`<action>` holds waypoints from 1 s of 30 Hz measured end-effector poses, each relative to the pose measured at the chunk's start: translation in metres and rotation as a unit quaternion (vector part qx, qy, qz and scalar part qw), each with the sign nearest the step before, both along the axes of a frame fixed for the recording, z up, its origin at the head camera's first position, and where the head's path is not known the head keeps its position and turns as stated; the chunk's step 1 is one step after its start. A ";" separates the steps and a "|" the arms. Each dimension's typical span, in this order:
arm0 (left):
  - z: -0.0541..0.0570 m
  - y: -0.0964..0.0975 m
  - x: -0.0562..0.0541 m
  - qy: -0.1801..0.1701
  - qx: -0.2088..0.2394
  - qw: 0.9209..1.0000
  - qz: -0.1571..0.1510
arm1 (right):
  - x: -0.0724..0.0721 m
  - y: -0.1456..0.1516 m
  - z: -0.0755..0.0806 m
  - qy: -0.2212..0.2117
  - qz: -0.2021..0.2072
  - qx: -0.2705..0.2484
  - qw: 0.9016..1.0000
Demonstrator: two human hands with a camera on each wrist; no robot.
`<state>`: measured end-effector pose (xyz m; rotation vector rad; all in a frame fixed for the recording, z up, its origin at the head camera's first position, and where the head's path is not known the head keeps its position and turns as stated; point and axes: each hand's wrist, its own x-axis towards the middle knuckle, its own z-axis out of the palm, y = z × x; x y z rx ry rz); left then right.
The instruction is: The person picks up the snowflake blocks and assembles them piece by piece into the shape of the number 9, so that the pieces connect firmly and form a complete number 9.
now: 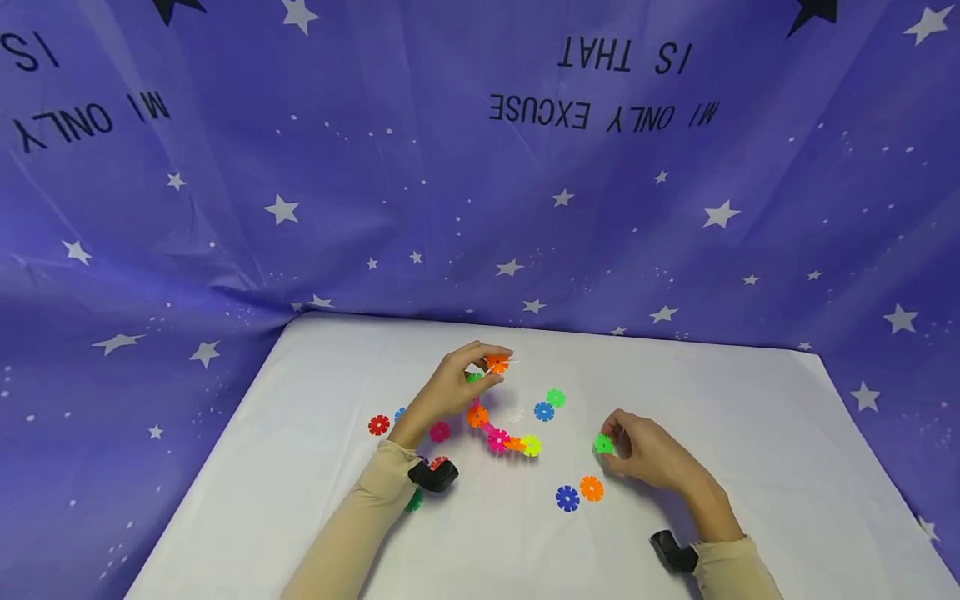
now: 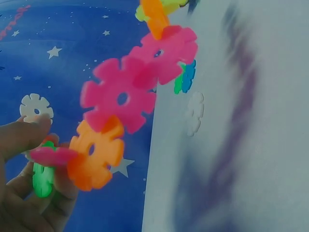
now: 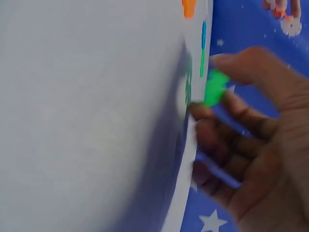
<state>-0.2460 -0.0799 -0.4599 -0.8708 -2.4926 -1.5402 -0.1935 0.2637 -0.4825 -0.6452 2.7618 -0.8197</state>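
Note:
My left hand (image 1: 448,385) grips one end of a chain of slotted plastic discs, raised above the table. The chain runs through an orange disc (image 2: 96,153), pink discs (image 2: 118,96) and on to a yellow disc (image 1: 531,446) at its far end. By the left thumb a white disc (image 2: 36,109) shows, and a green disc (image 2: 43,174) sits among the fingers. Over on the right, my right hand (image 1: 648,450) pinches a single bright green disc (image 3: 216,88) between thumb and fingers, apart from the chain. Behind it a darker green shape (image 3: 189,79) appears, partly hidden.
Loose discs lie on the white table (image 1: 750,433). A blue disc (image 1: 544,411) touches a light green one (image 1: 556,397), and a dark blue disc (image 1: 567,498) lies beside an orange one (image 1: 592,488). A red disc (image 1: 378,425) is left of the left arm. A starry purple cloth (image 1: 480,183) hangs behind.

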 end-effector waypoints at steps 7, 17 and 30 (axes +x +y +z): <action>-0.001 0.005 -0.001 -0.006 0.001 1.000 -0.008 | -0.010 -0.010 0.008 0.060 -0.021 -0.073 0.995; -0.007 0.003 -0.009 -0.002 0.002 1.000 -0.027 | -0.036 -0.042 0.030 0.146 -0.031 -0.179 0.973; -0.009 0.012 -0.006 -0.067 -0.009 0.997 -0.047 | -0.042 -0.049 -0.008 -0.006 -0.038 0.065 0.997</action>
